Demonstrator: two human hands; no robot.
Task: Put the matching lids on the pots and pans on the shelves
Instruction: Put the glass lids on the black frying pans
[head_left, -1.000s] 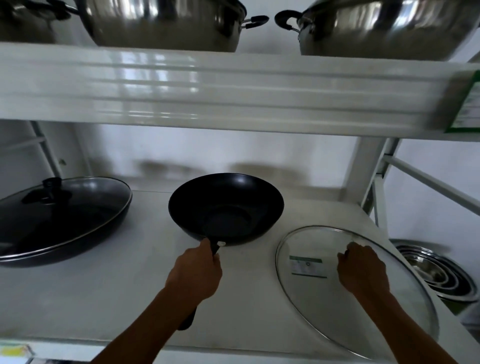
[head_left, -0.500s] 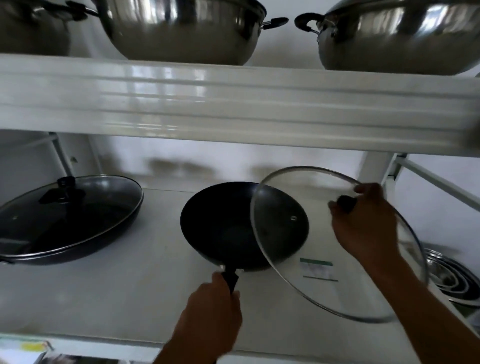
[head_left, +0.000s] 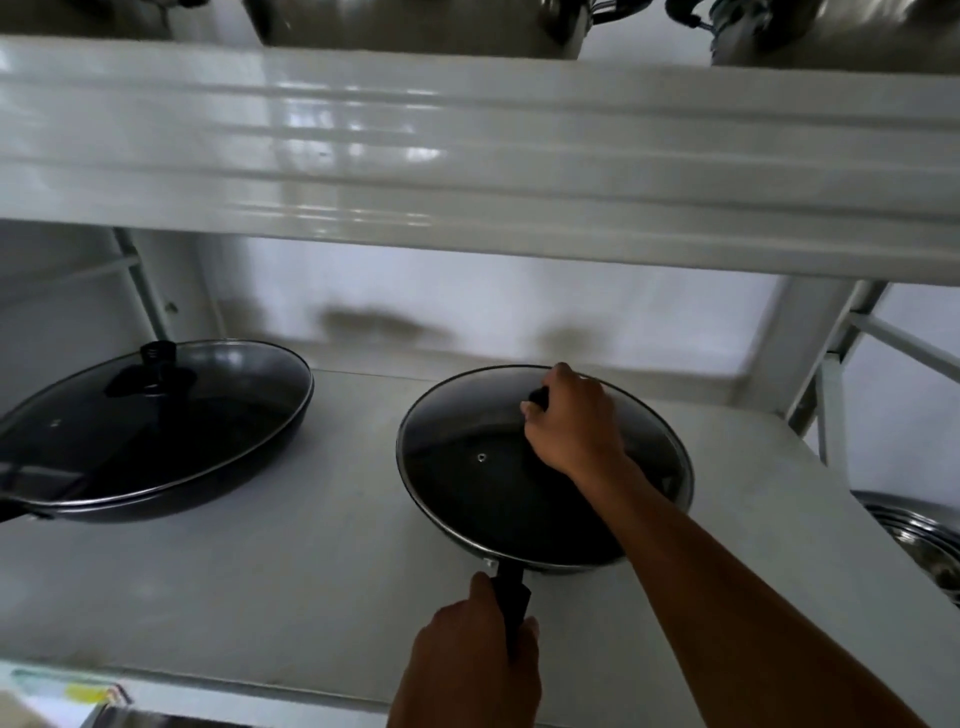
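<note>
Well left of the left hand, a covered pan (head_left: 156, 457) is sitting on the white shelf (head_left: 260, 582), with its own glass cover and black cover knob (head_left: 156, 358) lying on top. Left hand (head_left: 467, 660) is showing at the bottom edge, wrapping fingers and thumb round the black handle (head_left: 513, 597) of the wok (head_left: 566, 568). The thumb is lying along the handle's left side and pointing at the wok body. Wok is sitting on the shelf directly ahead of that hand, well apart from the covered pan. Glass lid (head_left: 467, 447) is lying on the wok, its metal rim meeting the wok rim along the near edge. The right hand is hiding part of the far rim, so can't tell if it is seating all round. Right hand (head_left: 571, 423) is resting over the lid's middle, fingers curling round the lid knob (head_left: 537, 397). Only a bit of that knob is showing at the fingertips. The right forearm is spanning the lid's right half. High above both hands, the upper shelf (head_left: 467, 156) is carrying steel pots (head_left: 415, 26), blurred. Right of and below the right forearm, stacked steel bowls (head_left: 919, 540) are sitting on a lower level.
</note>
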